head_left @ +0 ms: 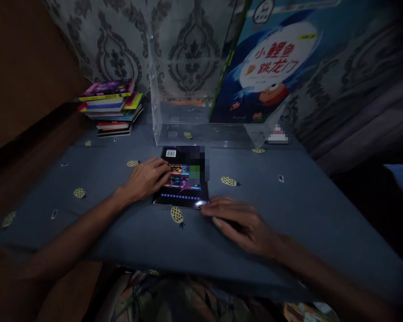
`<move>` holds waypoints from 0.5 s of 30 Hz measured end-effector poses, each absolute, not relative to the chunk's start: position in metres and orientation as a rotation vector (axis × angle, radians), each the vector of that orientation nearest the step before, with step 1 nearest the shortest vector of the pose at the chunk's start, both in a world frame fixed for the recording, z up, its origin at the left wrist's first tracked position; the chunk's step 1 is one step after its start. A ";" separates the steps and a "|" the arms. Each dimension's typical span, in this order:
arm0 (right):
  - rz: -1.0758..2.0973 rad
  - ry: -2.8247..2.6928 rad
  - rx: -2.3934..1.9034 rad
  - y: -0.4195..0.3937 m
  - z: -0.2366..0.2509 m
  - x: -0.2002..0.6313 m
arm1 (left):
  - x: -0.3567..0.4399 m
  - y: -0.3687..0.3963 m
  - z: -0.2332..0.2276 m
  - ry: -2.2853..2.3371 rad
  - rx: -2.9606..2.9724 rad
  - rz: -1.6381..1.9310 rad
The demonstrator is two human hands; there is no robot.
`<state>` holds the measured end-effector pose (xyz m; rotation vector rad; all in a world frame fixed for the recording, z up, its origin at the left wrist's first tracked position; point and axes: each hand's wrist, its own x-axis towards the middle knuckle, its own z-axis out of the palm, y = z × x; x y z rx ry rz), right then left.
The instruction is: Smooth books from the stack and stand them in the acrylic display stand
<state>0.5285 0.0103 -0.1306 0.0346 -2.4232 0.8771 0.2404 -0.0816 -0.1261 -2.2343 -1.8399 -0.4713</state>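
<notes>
A thin dark book (181, 200) with a barcode and small coloured pictures on its upward side lies on the blue cloth-covered table. My left hand (147, 176) rests on its left edge, fingers stretched over the cover. At the near right corner, the fingertips of my right hand (243, 221) touch the book or come very close to it. Those fingers are extended, with the thumb apart below them. Part of the book's right side is blurred out by pixel blocks.
Behind the book stands a clear plastic rack (156, 98) holding a large blue picture book (255, 85). A stack of books (110, 107) sits at the back left. A pixelated white object (277, 135) is right of the rack. The table's near edge runs close to my body.
</notes>
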 end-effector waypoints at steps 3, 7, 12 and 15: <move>0.846 -2.346 -0.147 0.018 -0.130 0.525 | 0.245 -0.083 -0.127 -1.835 -2.212 -0.454; 0.717 -2.420 -0.295 0.021 -0.131 0.515 | 0.246 -0.084 -0.128 -1.855 -2.207 -0.477; 0.713 -2.503 -0.206 -0.003 -0.131 0.507 | 0.246 -0.078 -0.125 -1.970 -2.274 -0.585; 0.781 -2.598 -0.079 -0.022 -0.129 0.502 | 0.250 -0.069 -0.117 -2.041 -2.378 -0.579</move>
